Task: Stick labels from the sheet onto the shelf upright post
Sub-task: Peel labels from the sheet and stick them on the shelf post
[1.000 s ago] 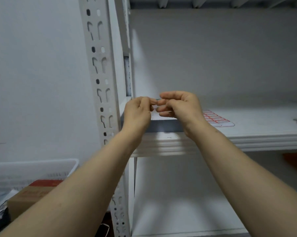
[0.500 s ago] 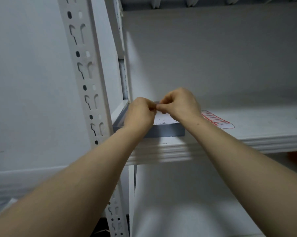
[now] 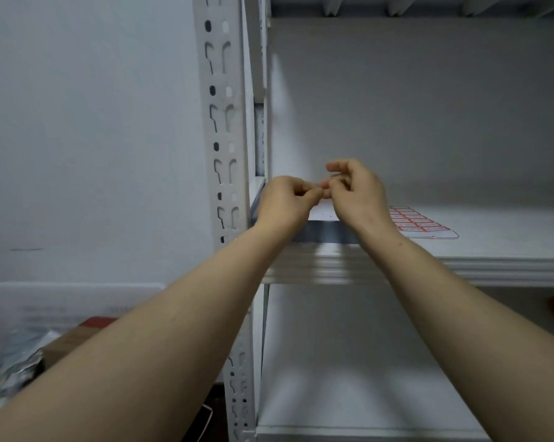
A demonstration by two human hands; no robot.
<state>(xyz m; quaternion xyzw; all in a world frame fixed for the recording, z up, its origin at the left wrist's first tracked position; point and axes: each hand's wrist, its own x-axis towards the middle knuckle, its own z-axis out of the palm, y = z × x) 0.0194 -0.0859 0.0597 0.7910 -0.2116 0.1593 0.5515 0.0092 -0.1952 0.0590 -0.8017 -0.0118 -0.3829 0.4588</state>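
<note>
Both bare arms reached up and forward to the shelf, the hands meeting just above its near left corner. The left hand was curled with thumb and forefinger pinched together, and the right hand had its fingertips pressed against them, one finger lifted above the rest. Something very small seemed held between the two pinches, but it was too small and blurred to tell what it was. The label sheet lay flat on the shelf just right of the right wrist, white with rows of red-bordered labels; no writing on them could be read. The shelf upright post, white with pairs of keyhole slots, stood just left of the left hand and apart from it. A flat grey tray sat at the shelf's near left corner below the hands. At the lower left, near the wall, a clear plastic bin held a brown cardboard box with a red patch; any print there was blurred.
</note>
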